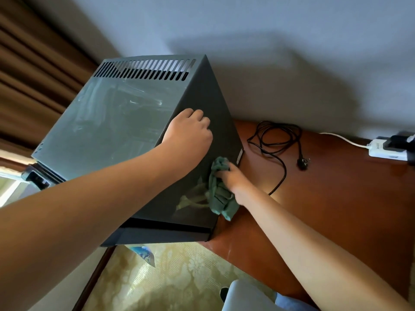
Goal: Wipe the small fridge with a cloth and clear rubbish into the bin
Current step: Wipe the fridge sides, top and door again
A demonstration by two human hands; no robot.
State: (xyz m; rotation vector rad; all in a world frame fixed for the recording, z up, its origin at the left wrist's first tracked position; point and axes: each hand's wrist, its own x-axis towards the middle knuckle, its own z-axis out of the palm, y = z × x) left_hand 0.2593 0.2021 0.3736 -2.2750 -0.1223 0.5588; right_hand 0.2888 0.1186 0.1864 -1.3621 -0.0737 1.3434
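Note:
A small dark grey fridge (pixel 107 122) stands on a reddish wooden surface (pixel 336 198), with vent slots along its back top edge. My left hand (pixel 189 131) grips the fridge's top right edge, fingers curled over onto the side panel. My right hand (pixel 233 178) presses a crumpled green cloth (pixel 219 191) against the lower part of the fridge's right side. Wet streaks show on that side beside the cloth. Smears also mark the top panel.
A black power cable (pixel 278 140) with its plug (pixel 303 163) lies loose on the wood right of the fridge. A white power strip (pixel 388 150) sits by the wall at far right. Brown curtains (pixel 33 75) hang on the left. Patterned floor (pixel 179 277) lies below.

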